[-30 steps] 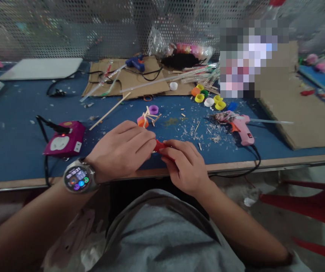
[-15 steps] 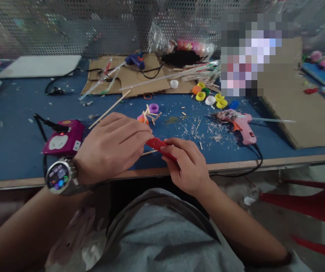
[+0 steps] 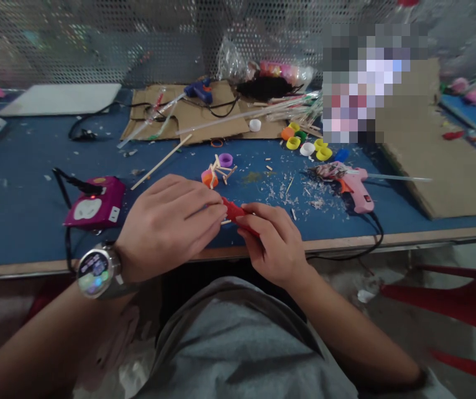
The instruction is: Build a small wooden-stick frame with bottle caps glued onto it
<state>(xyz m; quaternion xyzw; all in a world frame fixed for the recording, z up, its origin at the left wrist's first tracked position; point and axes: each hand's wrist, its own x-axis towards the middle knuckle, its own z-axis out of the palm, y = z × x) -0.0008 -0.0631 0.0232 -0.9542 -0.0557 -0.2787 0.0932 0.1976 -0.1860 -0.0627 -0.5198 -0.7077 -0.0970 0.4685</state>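
Observation:
My right hand (image 3: 277, 241) is closed around a slim red object (image 3: 234, 209), held low over the table's front edge. Its exact kind cannot be made out, since fingers cover both ends. My left hand (image 3: 173, 224), with a watch (image 3: 96, 271) on the wrist, has its fingers pinched together at the red object's left end. The pale tip of a thin stick (image 3: 225, 222) shows just below those fingertips. Beyond the hands lie short cut wooden sticks (image 3: 224, 170), an orange bottle cap (image 3: 209, 178) and a purple bottle cap (image 3: 225, 160).
A pink glue gun (image 3: 358, 188) lies right, its cord over the edge. At left sits a purple power socket box (image 3: 98, 205). A long wooden stick (image 3: 160, 162), yellow caps (image 3: 293, 143), cardboard (image 3: 216, 124) and a blue glue gun (image 3: 199, 90) lie farther back. Shavings litter the middle.
My left hand has shifted slightly right and toward me, its fingertips farther along the red object. My right hand has stayed nearly still.

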